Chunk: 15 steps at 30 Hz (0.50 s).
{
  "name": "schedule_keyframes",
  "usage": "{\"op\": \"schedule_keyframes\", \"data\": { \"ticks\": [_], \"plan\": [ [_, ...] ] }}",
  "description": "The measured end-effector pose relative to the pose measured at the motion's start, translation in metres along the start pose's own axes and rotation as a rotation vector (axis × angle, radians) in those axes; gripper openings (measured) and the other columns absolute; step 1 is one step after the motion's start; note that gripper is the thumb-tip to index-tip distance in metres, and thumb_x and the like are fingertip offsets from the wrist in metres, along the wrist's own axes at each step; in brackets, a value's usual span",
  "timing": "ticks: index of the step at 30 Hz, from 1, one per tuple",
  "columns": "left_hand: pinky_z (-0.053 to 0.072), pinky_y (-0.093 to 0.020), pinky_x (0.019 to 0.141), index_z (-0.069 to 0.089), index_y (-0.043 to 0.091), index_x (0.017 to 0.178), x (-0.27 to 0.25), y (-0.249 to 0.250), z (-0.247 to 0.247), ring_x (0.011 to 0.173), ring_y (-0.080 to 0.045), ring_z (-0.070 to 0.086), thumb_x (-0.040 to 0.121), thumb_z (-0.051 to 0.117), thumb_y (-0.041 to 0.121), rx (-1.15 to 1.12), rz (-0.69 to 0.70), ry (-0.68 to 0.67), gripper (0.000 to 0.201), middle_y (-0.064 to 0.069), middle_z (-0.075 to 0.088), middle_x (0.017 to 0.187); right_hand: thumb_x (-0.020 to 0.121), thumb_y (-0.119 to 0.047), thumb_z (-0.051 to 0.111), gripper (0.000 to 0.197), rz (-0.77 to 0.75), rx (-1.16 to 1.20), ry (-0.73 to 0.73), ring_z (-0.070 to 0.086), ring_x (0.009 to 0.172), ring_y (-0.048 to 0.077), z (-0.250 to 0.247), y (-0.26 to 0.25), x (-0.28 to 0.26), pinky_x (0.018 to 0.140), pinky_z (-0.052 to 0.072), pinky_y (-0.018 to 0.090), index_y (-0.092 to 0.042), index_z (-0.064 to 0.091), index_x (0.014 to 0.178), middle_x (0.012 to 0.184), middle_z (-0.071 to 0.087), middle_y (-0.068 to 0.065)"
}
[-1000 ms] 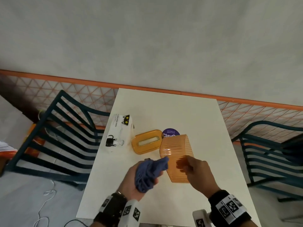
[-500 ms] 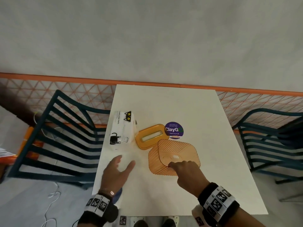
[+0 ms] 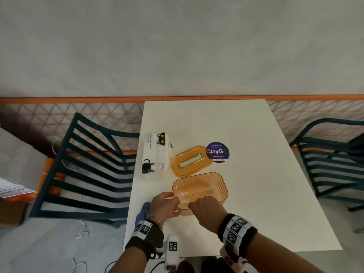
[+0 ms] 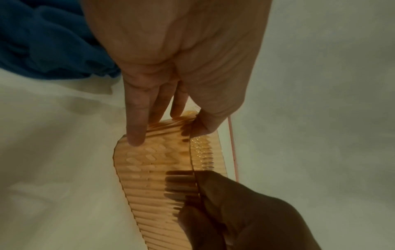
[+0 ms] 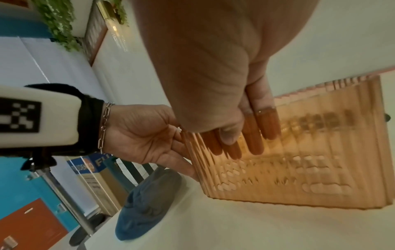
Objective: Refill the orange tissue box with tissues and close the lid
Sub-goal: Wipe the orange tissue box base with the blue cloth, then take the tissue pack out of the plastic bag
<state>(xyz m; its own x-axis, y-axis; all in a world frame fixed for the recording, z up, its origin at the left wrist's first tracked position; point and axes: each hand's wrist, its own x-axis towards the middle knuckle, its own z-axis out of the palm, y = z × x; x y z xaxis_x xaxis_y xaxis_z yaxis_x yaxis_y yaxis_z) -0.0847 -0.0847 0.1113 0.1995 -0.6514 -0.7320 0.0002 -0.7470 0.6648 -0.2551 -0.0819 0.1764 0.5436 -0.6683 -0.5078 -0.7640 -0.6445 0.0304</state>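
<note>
The ribbed translucent orange tissue box [image 3: 204, 186] stands open side up on the white table [image 3: 256, 174], with no tissues in it. My left hand [image 3: 167, 203] pinches its near left corner, thumb on one side of the wall and fingers [image 4: 136, 128] on the other. My right hand [image 3: 204, 205] grips the near wall, its fingers [image 5: 252, 135] showing through the plastic from inside. The orange lid [image 3: 192, 161] with its slot lies apart, just behind the box. A white tissue pack [image 3: 155, 156] with black cat prints lies to the left of the lid.
A blue cloth [image 3: 142, 212] lies at the table's near left edge, beside my left wrist. A purple round sticker [image 3: 217, 152] is on the tabletop right of the lid. Dark slatted chairs stand on the left [image 3: 88, 170] and on the right [image 3: 331, 160].
One second ago my left hand held the blue cloth and the box was tipped up. The cloth now lies on the table, the box has turned open side up, and both hands hold it.
</note>
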Motion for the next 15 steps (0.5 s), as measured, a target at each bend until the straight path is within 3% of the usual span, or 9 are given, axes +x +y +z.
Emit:
{"op": "schedule_keyframes", "data": {
  "ticks": [7, 9, 11, 13, 15],
  "plan": [
    [0.065, -0.046, 0.079, 0.067, 0.011, 0.129, 0.009, -0.004, 0.001, 0.1, -0.033, 0.072, 0.082, 0.073, 0.007, -0.043, -0.027, 0.022, 0.048, -0.013, 0.074, 0.112, 0.092, -0.001, 0.048, 0.045, -0.05, 0.162, 0.049, 0.07, 0.091, 0.033, 0.041, 0.023, 0.026, 0.076, 0.057, 0.043, -0.023, 0.061, 0.129, 0.105, 0.074, 0.008],
    [0.065, -0.045, 0.08, 0.064, 0.014, 0.133, 0.011, -0.005, 0.002, 0.106, -0.03, 0.07, 0.082, 0.076, 0.016, -0.003, -0.013, 0.025, 0.053, -0.008, 0.072, 0.118, 0.094, -0.005, 0.05, 0.045, -0.081, 0.258, 0.047, 0.07, 0.099, 0.03, 0.048, 0.032, 0.033, 0.082, 0.057, 0.041, -0.029, 0.062, 0.129, 0.111, 0.074, 0.002],
    [0.064, -0.041, 0.084, 0.064, 0.019, 0.13, 0.012, -0.005, 0.0, 0.109, -0.023, 0.069, 0.078, 0.082, 0.036, 0.071, 0.029, 0.046, 0.058, 0.001, 0.071, 0.122, 0.097, -0.017, 0.054, 0.035, -0.093, 0.361, 0.064, 0.068, 0.104, 0.026, 0.048, 0.042, 0.037, 0.086, 0.054, 0.035, -0.032, 0.064, 0.127, 0.114, 0.074, -0.002],
    [0.06, -0.04, 0.092, 0.065, 0.029, 0.125, 0.011, 0.002, -0.007, 0.11, -0.017, 0.067, 0.075, 0.08, 0.053, 0.194, 0.09, 0.137, 0.057, 0.008, 0.07, 0.12, 0.097, -0.03, 0.056, 0.029, -0.075, 0.459, 0.136, 0.068, 0.105, 0.021, 0.04, 0.057, 0.036, 0.089, 0.052, 0.031, -0.032, 0.068, 0.124, 0.114, 0.074, -0.005],
    [0.054, -0.034, 0.097, 0.068, 0.028, 0.122, 0.015, 0.013, -0.015, 0.11, -0.015, 0.065, 0.083, 0.074, 0.05, 0.321, 0.193, 0.315, 0.045, 0.009, 0.07, 0.12, 0.096, -0.033, 0.058, 0.023, -0.033, 0.553, 0.241, 0.069, 0.099, 0.014, 0.026, 0.074, 0.034, 0.087, 0.053, 0.026, -0.031, 0.073, 0.112, 0.107, 0.076, -0.011]
  ]
}}
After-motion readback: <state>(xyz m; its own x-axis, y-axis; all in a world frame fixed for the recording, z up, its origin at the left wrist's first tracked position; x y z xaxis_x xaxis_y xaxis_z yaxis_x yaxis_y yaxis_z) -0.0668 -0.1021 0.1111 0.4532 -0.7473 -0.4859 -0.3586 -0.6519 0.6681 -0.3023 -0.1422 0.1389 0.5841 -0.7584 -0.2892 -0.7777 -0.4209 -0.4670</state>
